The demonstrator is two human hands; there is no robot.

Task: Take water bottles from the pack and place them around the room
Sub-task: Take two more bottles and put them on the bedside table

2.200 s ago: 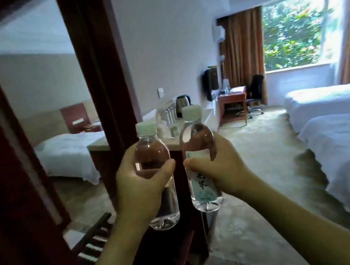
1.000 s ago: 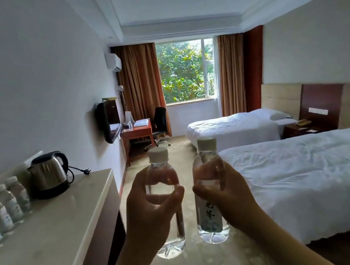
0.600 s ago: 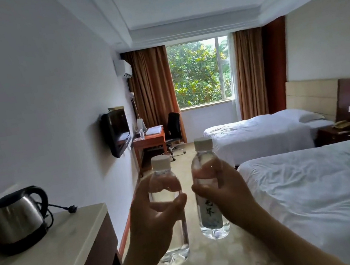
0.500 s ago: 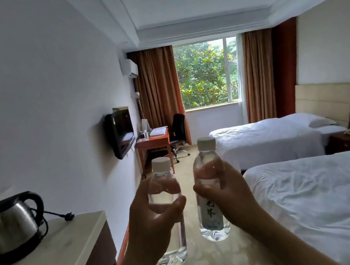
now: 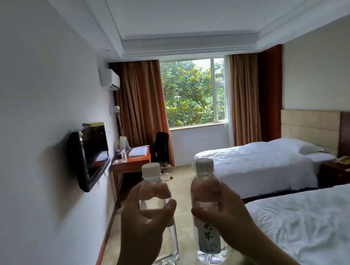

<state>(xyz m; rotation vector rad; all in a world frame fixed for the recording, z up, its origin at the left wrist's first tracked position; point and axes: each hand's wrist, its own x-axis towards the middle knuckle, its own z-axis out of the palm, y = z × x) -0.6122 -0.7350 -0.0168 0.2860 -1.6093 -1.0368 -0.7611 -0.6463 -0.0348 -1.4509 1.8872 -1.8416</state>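
while both hands are full, the head view shows a carrying step: the left hand (image 5: 143, 226) is wrapped around an upright water bottle (image 5: 158, 222) and the right hand (image 5: 226, 213) around a second labelled bottle (image 5: 207, 216), the two held side by side, apart, above the carpet (image 5: 176, 178). neither is placed yet. ahead by the window, the far tabletop (image 5: 137, 159) already carries one small bottle (image 5: 123, 156); a nightstand (image 5: 340, 171) sits between the two beds (image 5: 254, 161). the next move, i judge, calls for walking to a bare surface, likely the nightstand, and setting each bottle down upright before letting go.
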